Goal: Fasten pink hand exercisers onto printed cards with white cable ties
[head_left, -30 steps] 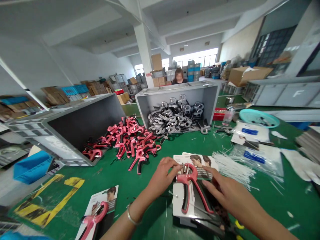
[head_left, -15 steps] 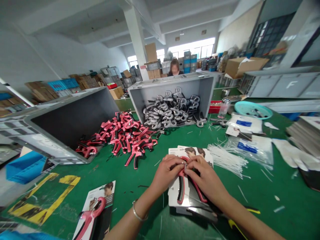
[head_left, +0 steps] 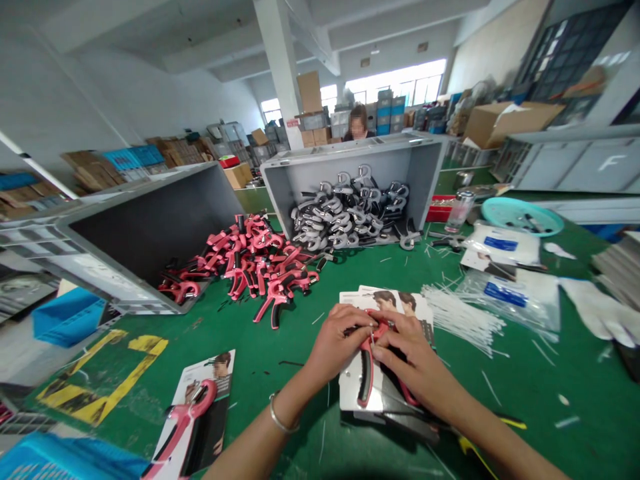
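A pink-and-black hand grip strengthener (head_left: 367, 379) lies on a stack of printed cards (head_left: 349, 395) in front of me, its two handles pointing towards me. My left hand (head_left: 340, 337) pinches its curved top from the left. From the right, my right hand (head_left: 407, 347) closes its thumb and fingers on the same part. Whatever small thing is between the fingertips is hard to make out. Another pink hand grip strengthener (head_left: 181, 423) rests on its own card (head_left: 223, 390) at the lower left. A pile of white cable ties (head_left: 467, 320) lies right of the stack.
Pink grips (head_left: 260, 260) spill from a tipped grey crate (head_left: 125, 220). Grey grips (head_left: 345, 213) fill a second crate (head_left: 425, 180). To the right are bagged ties (head_left: 505, 293), a turquoise plate (head_left: 550, 217), a glove (head_left: 580, 307) and a yellow-handled tool (head_left: 473, 453). A person (head_left: 358, 123) is behind the crates.
The view has shifted slightly, so the scene sits a little further right. Both hands stay at the top of the hand grip strengthener, and the right fingers have moved slightly over it.
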`<control>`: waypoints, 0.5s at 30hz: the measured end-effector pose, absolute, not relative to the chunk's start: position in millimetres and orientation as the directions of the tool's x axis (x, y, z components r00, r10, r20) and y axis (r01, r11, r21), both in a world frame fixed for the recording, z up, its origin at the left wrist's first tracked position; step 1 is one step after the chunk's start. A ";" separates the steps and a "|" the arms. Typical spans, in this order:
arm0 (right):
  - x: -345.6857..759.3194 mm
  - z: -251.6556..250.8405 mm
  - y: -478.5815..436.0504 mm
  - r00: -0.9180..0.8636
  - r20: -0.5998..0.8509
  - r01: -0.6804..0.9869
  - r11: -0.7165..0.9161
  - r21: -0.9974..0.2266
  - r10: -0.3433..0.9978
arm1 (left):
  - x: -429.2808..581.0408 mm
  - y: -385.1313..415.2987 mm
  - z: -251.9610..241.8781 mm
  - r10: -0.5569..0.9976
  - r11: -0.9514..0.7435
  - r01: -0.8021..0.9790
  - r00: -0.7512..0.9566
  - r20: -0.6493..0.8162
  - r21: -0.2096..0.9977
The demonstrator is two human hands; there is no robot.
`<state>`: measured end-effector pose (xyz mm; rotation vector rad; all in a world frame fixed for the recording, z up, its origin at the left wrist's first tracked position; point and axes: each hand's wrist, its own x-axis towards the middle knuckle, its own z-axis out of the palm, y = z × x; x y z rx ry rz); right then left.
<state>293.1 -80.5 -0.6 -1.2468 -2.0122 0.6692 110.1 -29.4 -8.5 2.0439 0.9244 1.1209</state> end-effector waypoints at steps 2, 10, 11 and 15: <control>293.5 -1.3 -80.5 -0.309 0.266 0.561 0.401 -0.724 0.913 | 109.5 -29.9 -8.6 0.803 -0.567 0.278 0.395 0.445 0.776; 291.4 -0.5 -81.6 -0.288 0.265 0.554 0.386 -0.738 0.920 | 107.7 -30.9 -9.5 0.780 -0.601 0.282 0.412 0.471 0.748; 291.2 -0.6 -81.5 -0.289 0.264 0.552 0.385 -0.739 0.920 | 107.7 -31.2 -10.2 0.776 -0.608 0.284 0.410 0.479 0.741; 291.4 -0.7 -79.9 -0.276 0.269 0.535 0.380 -0.754 0.923 | 106.0 -34.3 -10.4 0.733 -0.664 0.299 0.441 0.518 0.686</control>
